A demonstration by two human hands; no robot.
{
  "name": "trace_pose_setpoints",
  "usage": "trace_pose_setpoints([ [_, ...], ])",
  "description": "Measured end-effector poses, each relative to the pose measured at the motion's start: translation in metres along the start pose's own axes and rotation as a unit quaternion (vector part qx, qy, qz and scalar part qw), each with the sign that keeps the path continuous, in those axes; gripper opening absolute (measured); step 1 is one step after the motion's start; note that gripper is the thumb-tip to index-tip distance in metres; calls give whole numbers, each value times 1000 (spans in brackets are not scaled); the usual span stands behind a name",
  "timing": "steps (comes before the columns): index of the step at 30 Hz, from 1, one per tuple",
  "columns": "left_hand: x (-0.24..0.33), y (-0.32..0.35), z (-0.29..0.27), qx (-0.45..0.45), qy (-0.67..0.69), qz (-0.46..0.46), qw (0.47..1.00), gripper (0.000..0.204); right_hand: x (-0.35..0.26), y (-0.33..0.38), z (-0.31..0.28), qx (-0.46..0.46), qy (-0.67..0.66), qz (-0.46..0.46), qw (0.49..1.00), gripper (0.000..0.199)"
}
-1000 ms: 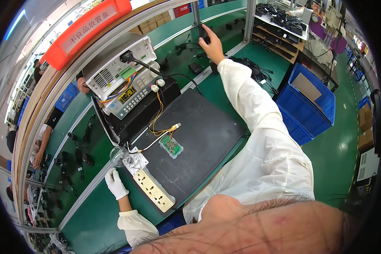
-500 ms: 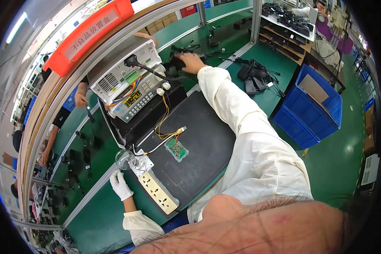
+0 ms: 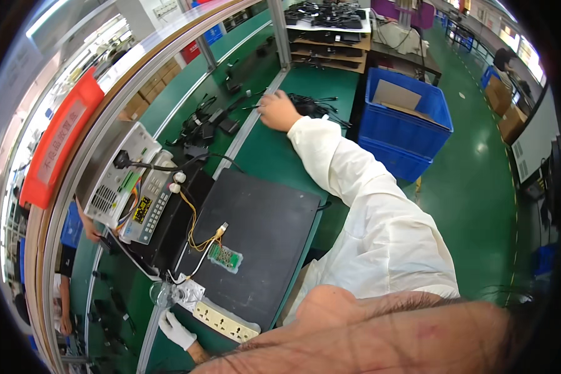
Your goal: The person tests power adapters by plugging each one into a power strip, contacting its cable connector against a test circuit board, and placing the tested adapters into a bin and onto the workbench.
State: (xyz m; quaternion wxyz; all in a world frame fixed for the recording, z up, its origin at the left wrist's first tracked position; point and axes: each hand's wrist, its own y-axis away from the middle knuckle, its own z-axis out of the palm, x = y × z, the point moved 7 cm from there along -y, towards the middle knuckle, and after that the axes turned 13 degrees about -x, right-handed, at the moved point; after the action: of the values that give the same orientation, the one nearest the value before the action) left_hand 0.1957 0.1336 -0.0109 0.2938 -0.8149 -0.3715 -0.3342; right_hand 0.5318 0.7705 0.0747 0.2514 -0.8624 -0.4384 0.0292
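My right hand (image 3: 279,111), bare, reaches over the bench's metal rail beside a pile of black power adapters and cables (image 3: 311,106). Its fingers are loosely curved and apart, with nothing visible in them. My left hand (image 3: 177,330), in a white glove, rests open on the green bench near a clear glass bulb (image 3: 163,293) and a cream power strip (image 3: 224,322). A green circuit board (image 3: 225,257) lies on the black mat (image 3: 255,212). Beside it is a connector (image 3: 222,229) with yellow and white wires.
Stacked test instruments (image 3: 144,212) stand at the left of the mat, a black cord (image 3: 168,167) plugged into the upper one. More black adapters (image 3: 209,124) lie beyond the rail. Blue crates (image 3: 405,118) stand at the right. An orange-red bin (image 3: 62,137) sits on the upper shelf.
My right hand has left the adapters beyond the rail and moved right, toward the other pile. The view has turned to the right. My left hand stays by the bulb.
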Motion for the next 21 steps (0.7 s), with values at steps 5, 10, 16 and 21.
trace_pose_setpoints([
  [5, -6, -5, 3, -7, -32, -4, 999, 25, 81, 73, 6, -238, -146, 310, 909, 74],
  [10, 2, -3, 4, -10, -52, 11, 999, 26, 82, 81, 5, -221, -159, 257, 927, 68],
  [16, -50, -12, 8, -8, 21, 25, 999, 22, 79, 70, 15, -107, -304, 105, 941, 57],
  [21, -9, -5, 8, 7, 15, 2, 1000, 17, 69, 70, 1, -94, -331, 61, 937, 53],
])
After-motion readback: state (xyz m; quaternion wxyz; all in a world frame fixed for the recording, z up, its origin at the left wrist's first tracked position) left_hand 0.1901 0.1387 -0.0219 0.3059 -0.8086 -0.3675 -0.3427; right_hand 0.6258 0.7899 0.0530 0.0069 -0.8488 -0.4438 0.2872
